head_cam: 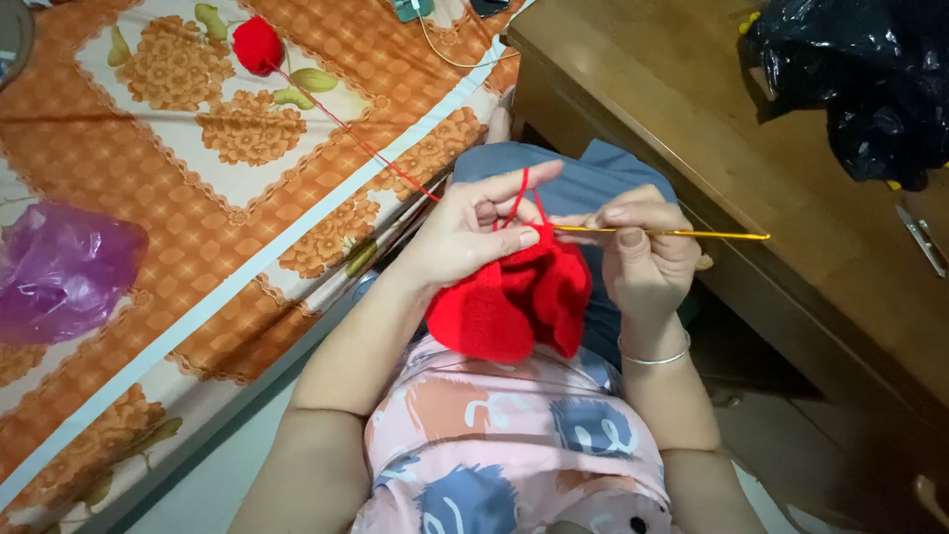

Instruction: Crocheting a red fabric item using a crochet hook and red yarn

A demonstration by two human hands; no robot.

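Note:
My left hand (465,232) pinches the top edge of a red crocheted piece (514,302) that hangs over my lap, with the red yarn strand (361,143) looped over its raised forefinger. In my right hand (643,252) I grip a thin yellow crochet hook (682,234), its tip at the work's edge and its handle pointing right. The strand runs up and left across the bed to a red yarn ball (257,44).
An orange and white floral bedspread (178,198) covers the bed at left, with a purple plastic bag (59,272) on it. A wooden table (751,138) stands at right, carrying a black plastic bag (860,79). A cable lies at the top.

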